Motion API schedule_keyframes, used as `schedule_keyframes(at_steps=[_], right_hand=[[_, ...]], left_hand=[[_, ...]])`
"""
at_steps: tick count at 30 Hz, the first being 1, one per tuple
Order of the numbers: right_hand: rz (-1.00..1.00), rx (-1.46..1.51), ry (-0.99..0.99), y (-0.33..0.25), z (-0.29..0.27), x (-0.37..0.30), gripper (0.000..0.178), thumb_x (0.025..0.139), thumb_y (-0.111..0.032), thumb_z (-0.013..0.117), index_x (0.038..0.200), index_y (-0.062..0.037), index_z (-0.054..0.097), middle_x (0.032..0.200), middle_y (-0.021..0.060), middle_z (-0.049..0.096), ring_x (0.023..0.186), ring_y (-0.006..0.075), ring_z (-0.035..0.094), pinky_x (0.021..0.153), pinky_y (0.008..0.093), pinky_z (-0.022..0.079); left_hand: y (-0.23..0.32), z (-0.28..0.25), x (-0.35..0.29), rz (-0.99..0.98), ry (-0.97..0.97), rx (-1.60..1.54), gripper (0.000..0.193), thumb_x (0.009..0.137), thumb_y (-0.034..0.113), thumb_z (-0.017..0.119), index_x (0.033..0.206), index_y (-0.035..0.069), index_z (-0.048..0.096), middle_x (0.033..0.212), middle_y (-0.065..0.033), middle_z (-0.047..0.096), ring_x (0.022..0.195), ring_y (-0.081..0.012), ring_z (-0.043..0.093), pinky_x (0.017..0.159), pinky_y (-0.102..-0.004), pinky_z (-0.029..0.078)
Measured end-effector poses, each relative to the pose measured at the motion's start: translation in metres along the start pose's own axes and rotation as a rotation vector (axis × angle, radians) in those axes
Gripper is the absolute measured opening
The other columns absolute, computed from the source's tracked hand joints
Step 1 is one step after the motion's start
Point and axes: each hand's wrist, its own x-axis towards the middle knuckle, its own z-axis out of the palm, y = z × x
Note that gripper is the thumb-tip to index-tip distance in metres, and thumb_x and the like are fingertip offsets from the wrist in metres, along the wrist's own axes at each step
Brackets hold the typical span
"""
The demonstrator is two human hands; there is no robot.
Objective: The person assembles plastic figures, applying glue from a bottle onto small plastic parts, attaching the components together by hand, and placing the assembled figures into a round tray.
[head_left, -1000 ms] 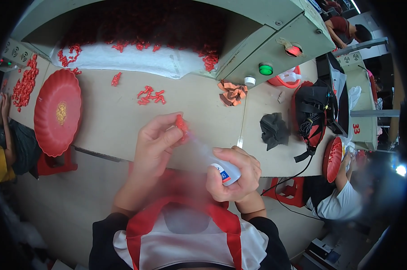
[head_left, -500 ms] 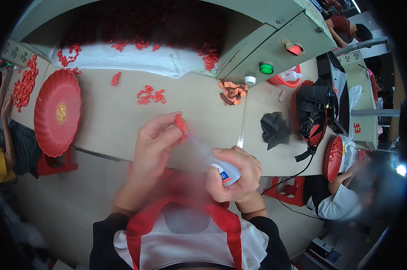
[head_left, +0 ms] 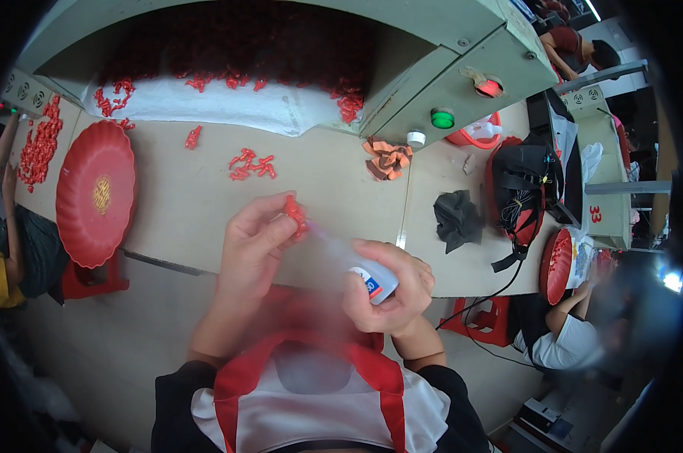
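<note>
One red piece (head_left: 296, 217) stays pinched in the left hand (head_left: 252, 238), slightly nearer the red tray (head_left: 85, 226) than before; the right hand (head_left: 399, 294), farther from it, still grips a bottle (head_left: 372, 279).

A cluster of pieces (head_left: 264, 167) lay on the table (head_left: 172, 185). Left of the cluster was a tray (head_left: 77, 189); behind it, a machine (head_left: 447, 83) with more pieces (head_left: 349, 104) on the sheet (head_left: 221, 109) inside. A rag (head_left: 456, 220) and backpack (head_left: 524, 185) lay to its right. Before it, the left hand (head_left: 252, 238) held one piece (head_left: 297, 217), the right hand (head_left: 409, 291) a bottle (head_left: 383, 282).
</note>
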Motion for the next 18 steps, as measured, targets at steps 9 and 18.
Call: schedule_keyframes(at_steps=[9, 18], right_hand=[[0.955, 0.894, -0.126, 0.061, 0.057, 0.028, 0.020, 0.077, 0.003, 0.054, 0.095, -0.0019, 0.045, 0.074, 0.0048, 0.057, 0.074, 0.0158, 0.061, 0.067, 0.0287, 0.053], [0.246, -0.598, -0.190, 0.149, 0.121, 0.126, 0.017, 0.067, -0.011, 0.063, 0.083, -0.0043, 0.063, 0.079, 0.0205, 0.063, 0.068, 0.0339, 0.062, 0.065, 0.0423, 0.051]], left_hand=[[0.014, -0.030, 0.004, 0.064, 0.110, -0.088, 0.024, 0.084, 0.000, 0.054, 0.108, -0.001, 0.055, 0.092, -0.0101, 0.061, 0.083, -0.0190, 0.060, 0.073, -0.0268, 0.050], [0.025, -0.049, -0.010, 0.049, 0.162, -0.083, 0.024, 0.085, 0.001, 0.054, 0.108, -0.002, 0.054, 0.090, -0.0094, 0.059, 0.083, -0.0187, 0.060, 0.073, -0.0261, 0.050]])
